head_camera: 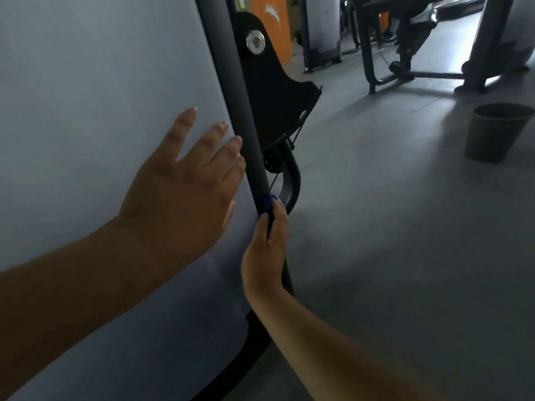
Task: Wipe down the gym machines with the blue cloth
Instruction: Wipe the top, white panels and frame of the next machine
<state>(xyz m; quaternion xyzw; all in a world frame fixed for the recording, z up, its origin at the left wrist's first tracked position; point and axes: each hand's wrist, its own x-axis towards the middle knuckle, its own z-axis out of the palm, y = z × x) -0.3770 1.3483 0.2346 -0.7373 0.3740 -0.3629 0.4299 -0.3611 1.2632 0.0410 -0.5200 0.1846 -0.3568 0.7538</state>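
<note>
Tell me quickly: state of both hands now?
Left hand: open, flat on the grey panel.
Right hand: holding the blue cloth on the dark post.

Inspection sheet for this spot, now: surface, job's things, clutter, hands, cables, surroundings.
Surface: grey panel of a machine, edged by a dark post; grey floor.
Job's things: blue cloth, bunched, held against the dark post.
Clutter: brown bin on the floor, to the right.
Hands: left hand flat on the grey panel, fingers straight; right hand grips the blue cloth at the dark post.
Cables: thin cable running down from the black plate behind the dark post.
Surroundings: other machines and an orange pillar in the background.
</note>
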